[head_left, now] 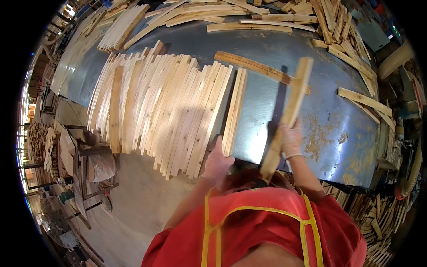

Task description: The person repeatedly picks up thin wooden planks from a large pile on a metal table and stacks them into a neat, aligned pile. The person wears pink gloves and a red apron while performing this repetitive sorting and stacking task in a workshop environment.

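My right hand (291, 139), in a pale glove, is wrapped round a wooden board (296, 95). The board is held tilted above the metal tabletop (254, 115), its near end by my apron. My left hand (218, 163), also gloved and slightly blurred, grips the near end of a narrow pair of wooden strips (234, 111); one finger lies along their left side. Left of a narrow gap, a broad row of pale wooden strips (173, 107) lies side by side, their near ends overhanging the table edge. A browner board (116, 107) rests on top of that row.
A brown board (255, 69) lies crosswise beyond my right hand. Loose boards (249, 26) are heaped along the far side, more (364, 100) at the right. Sawdust (324, 133) patches the tabletop. A floor fan (60, 222) stands lower left; scrap strips (382, 227) are piled lower right.
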`<state>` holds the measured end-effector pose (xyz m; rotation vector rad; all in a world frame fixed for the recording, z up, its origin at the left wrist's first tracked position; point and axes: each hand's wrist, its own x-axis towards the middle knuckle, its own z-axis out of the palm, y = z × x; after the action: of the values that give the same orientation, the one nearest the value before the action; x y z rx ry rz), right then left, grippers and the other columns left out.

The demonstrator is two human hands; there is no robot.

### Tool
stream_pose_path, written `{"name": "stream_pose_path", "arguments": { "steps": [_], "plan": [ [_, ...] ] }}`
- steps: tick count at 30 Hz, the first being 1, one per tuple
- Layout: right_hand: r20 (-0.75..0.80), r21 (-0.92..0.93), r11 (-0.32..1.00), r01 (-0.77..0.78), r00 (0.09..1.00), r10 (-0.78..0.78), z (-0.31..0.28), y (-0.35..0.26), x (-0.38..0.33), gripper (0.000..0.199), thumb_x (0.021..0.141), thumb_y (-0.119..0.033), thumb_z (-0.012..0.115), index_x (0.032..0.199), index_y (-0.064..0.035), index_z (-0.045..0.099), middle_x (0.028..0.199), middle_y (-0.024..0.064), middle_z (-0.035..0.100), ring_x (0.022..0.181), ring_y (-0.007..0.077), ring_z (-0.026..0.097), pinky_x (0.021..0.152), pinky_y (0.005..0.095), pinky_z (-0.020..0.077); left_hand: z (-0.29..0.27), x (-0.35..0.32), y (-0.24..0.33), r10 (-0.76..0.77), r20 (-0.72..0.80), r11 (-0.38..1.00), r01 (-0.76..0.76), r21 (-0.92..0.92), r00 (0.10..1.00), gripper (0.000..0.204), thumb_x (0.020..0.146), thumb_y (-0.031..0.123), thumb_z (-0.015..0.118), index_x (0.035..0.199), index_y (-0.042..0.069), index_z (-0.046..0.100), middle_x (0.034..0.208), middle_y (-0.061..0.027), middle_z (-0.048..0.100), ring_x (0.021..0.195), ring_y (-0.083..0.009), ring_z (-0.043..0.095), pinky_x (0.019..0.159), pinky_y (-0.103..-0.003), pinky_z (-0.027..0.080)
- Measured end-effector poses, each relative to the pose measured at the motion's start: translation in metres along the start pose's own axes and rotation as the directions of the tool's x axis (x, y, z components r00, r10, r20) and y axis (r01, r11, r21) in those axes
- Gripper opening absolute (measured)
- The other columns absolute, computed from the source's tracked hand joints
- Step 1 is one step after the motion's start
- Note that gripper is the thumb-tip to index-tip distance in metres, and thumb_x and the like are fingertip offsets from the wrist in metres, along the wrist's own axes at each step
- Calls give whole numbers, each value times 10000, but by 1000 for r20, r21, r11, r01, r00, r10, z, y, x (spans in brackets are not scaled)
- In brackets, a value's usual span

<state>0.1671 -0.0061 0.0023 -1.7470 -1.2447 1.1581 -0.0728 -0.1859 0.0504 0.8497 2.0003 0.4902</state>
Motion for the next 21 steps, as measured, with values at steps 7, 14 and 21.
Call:
{"name": "stream_pose_path", "arguments": {
  "steps": [7, 14, 21],
  "plan": [
    [370, 75, 995, -61, 928, 29, 123, -22, -67, 824, 871, -222, 779, 1571, 62, 450, 1363, 259, 630, 1214, 343, 655, 1078, 434, 523, -16, 7, -23, 173, -225, 949, -223, -222, 959, 877, 904, 180, 772, 1653, -12, 358, 1456, -242, 655, 1291, -338, 683, 1093, -413, 536],
    [907, -39, 989, -144, 411, 96, 115, -69, -41, 642, 1038, -261, 657, 1583, 13, 455, 1339, 226, 667, 1243, 373, 648, 1091, 422, 510, -64, -10, -2, 107, 126, 496, 57, -866, 986, 494, 920, 169, 801, 1350, 24, 607, 1045, -73, 709, 889, -154, 704, 822, -310, 591],
    [447, -673, 274, 687, 673, -589, 75, -110, 187, 739, 877, -361, 751, 1523, -94, 510, 1399, 201, 658, 1344, 404, 584, 1086, 511, 507, -23, 8, 52, 64, -77, 889, -92, -448, 995, 558, 893, 212, 754, 1387, -7, 613, 1140, -129, 703, 1022, -260, 730, 943, -378, 585]
  ]
}}
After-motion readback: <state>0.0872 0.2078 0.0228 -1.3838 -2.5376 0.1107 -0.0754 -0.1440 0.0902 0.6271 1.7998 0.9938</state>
